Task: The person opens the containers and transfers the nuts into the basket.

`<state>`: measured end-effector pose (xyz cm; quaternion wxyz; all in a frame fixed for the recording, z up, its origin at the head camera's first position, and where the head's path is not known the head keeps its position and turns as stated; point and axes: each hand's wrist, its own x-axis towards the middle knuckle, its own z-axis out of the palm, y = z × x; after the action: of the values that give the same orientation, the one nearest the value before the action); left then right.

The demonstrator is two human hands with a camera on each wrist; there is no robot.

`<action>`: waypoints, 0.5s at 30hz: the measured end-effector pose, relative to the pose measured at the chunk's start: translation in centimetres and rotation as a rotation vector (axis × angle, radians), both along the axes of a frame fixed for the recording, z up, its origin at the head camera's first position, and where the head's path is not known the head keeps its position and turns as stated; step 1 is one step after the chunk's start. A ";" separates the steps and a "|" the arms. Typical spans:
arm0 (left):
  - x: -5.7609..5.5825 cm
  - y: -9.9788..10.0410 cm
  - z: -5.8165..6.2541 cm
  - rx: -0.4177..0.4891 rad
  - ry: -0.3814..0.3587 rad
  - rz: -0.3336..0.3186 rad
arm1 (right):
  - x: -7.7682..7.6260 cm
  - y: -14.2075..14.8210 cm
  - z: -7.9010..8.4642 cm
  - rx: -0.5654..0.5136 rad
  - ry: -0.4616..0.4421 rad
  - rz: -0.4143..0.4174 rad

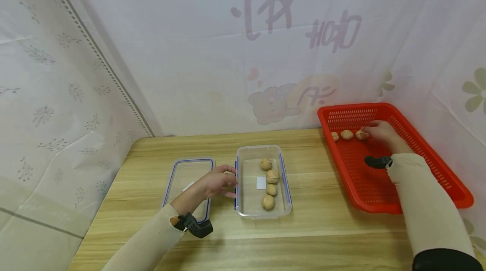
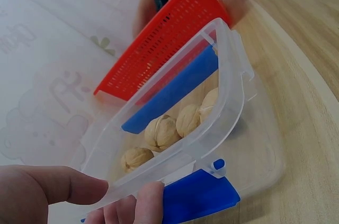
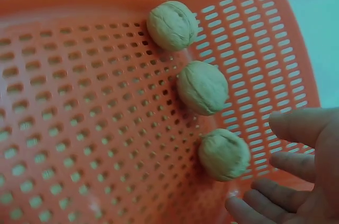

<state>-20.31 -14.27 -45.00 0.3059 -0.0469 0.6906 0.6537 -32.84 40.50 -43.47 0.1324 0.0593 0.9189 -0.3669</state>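
Fingers of the right hand (image 1: 382,132) spread empty at frame right, the nearest walnut (image 1: 361,135) just left of them. The left hand (image 1: 217,181) touched the box (image 1: 248,203), its grip unclear.

Left hand (image 1: 218,182): bare | left sleeve (image 1: 146,239): long, plain, cream-beige | left wrist unit (image 1: 197,225): black, curved projection, small dotted openings | right hand (image 1: 384,133): bare | right sleeve (image 1: 421,203): same cream-beige, cuff lightly creased | right wrist unit (image 1: 375,162): black, rounded end | black band (image 1: 444,261): curved edge, across right sleeve.
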 end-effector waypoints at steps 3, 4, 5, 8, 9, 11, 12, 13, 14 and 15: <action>0.0 0.0 0.1 0.001 0.002 0.000 | 0.0 0.1 0.6 0.117 0.043 0.074; 0.0 0.0 0.1 0.001 0.002 0.001 | 0.0 0.0 0.8 0.135 0.055 0.095; 0.0 0.0 0.1 0.001 0.003 0.002 | 0.1 0.0 1.0 0.154 0.068 0.116; 0.1 0.0 0.2 0.000 0.006 0.002 | 0.2 -0.4 1.5 0.198 0.107 0.180; 0.1 0.0 0.2 -0.001 0.007 0.000 | 0.3 -0.5 1.7 0.210 0.116 0.199; 0.1 0.0 0.1 -0.002 0.008 -0.002 | 0.4 -0.7 1.8 0.242 0.131 0.230; 0.1 0.0 0.1 -0.003 0.008 -0.003 | 0.4 -0.8 1.9 0.254 0.138 0.244; 0.1 0.0 0.1 -0.005 0.008 -0.002 | 0.5 -1.0 2.0 0.262 0.138 0.254; 0.1 0.0 0.1 -0.006 0.008 -0.003 | 0.5 -1.1 2.1 0.271 0.139 0.264; 0.1 0.1 0.1 -0.007 0.007 -0.003 | 0.6 -1.3 2.2 0.276 0.142 0.272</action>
<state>-20.21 -14.22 -44.86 0.3044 -0.0445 0.6941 0.6509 -32.28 39.23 -41.30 0.1064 -0.0738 0.9670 -0.2193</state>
